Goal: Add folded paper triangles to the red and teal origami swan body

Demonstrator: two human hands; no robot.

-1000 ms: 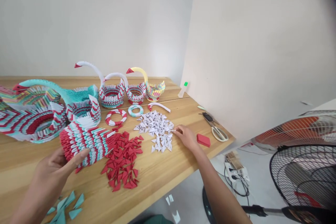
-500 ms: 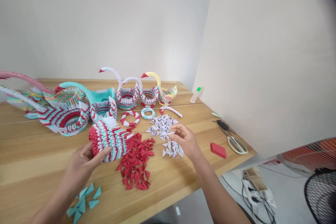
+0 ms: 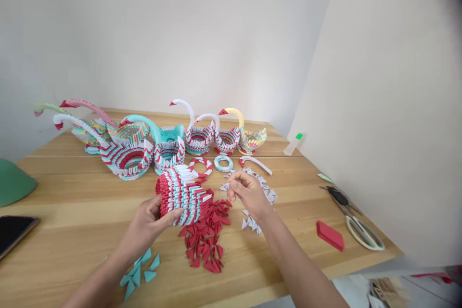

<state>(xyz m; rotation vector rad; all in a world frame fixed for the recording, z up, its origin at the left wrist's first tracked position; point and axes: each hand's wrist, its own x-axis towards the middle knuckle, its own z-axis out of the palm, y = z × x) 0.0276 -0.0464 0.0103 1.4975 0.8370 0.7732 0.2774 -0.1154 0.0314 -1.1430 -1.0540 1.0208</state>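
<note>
My left hand (image 3: 153, 221) is closed round a ring-shaped body of folded paper pieces (image 3: 180, 197) in red, white and light blue rows, tilted on its side above the table. To its right my right hand (image 3: 249, 195) is pinched shut on a small white folded paper piece, mostly hidden by the fingers. Below the held body lies a heap of red paper triangles (image 3: 207, 245). White paper triangles (image 3: 269, 192) lie beneath and behind my right hand. Several light blue triangles (image 3: 136, 272) sit near my left forearm.
Paper swans (image 3: 133, 156) stand at the back. Before them lie two paper rings (image 3: 224, 163) and a white swan neck (image 3: 256, 162). Scissors (image 3: 361, 231), a red block (image 3: 330, 236) and a glue bottle (image 3: 292, 146) are on the right, a phone (image 3: 14, 233) and green object (image 3: 14, 183) left.
My view has turned to the left. My right hand has moved from the white triangles toward the paper body, which stays in my left hand.
</note>
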